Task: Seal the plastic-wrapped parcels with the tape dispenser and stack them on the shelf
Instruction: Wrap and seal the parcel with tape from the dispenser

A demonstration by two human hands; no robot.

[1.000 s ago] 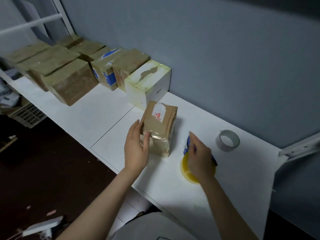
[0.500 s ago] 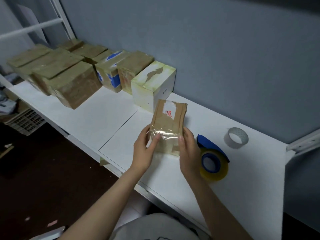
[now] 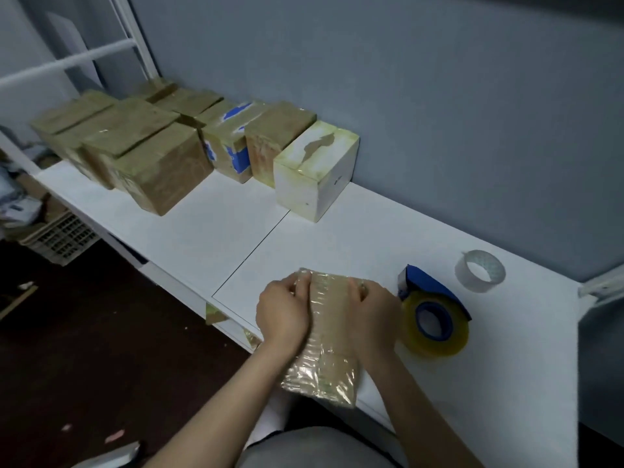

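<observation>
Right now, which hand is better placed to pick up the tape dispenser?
Right. The tape dispenser lies just beside the right hand, with nothing between them. The left hand grips the far side of the parcel and would probably have to cross over it.

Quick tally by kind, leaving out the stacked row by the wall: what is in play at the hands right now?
Plastic-wrapped parcel, gripped by left hand and right hand: 1
Tape dispenser: 1
Loose tape roll: 1
Total: 3
</observation>
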